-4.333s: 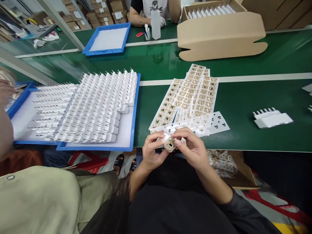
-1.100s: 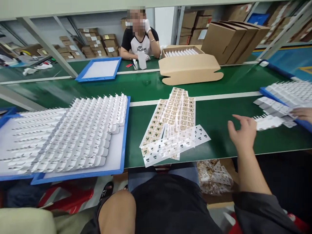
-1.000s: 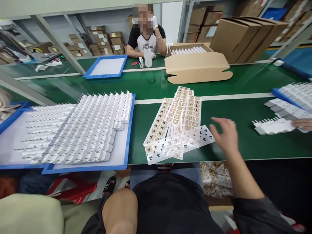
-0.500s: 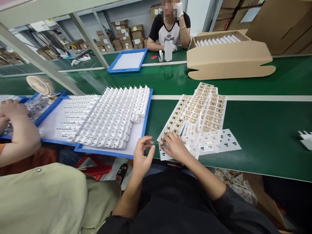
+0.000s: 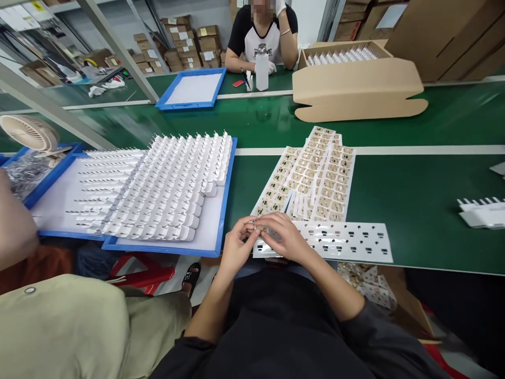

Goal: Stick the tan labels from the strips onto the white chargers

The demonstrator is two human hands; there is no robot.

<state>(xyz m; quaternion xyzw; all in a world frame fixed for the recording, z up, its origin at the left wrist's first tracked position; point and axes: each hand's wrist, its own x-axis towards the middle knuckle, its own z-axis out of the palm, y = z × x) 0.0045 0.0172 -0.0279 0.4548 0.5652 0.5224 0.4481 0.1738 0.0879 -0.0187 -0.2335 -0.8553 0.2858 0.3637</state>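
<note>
My left hand (image 5: 236, 246) and my right hand (image 5: 284, 237) meet at the near edge of the green belt, fingers pinched together around a small sticker (image 5: 258, 227) between them. Right under my right hand lies a white backing sheet (image 5: 343, 241) with dark cut-outs. Behind it, several sheets of gold stickers (image 5: 315, 176) are fanned out. To the left stands a blue tray (image 5: 215, 239) filled with rows of white charger plugs (image 5: 165, 179).
A co-worker's arm (image 5: 11, 226) and beige-clad leg are at my left, beside a small fan (image 5: 29, 131). Across the belt sits another person behind a bottle (image 5: 261, 71), an empty blue tray (image 5: 191, 88) and a cardboard box (image 5: 355, 79). White plugs (image 5: 483, 210) lie at right.
My right hand came back from the white plugs at the right to the sticker sheets. Both hands have now closed together on a small sticker, and the white backing sheet lies spread to the right.
</note>
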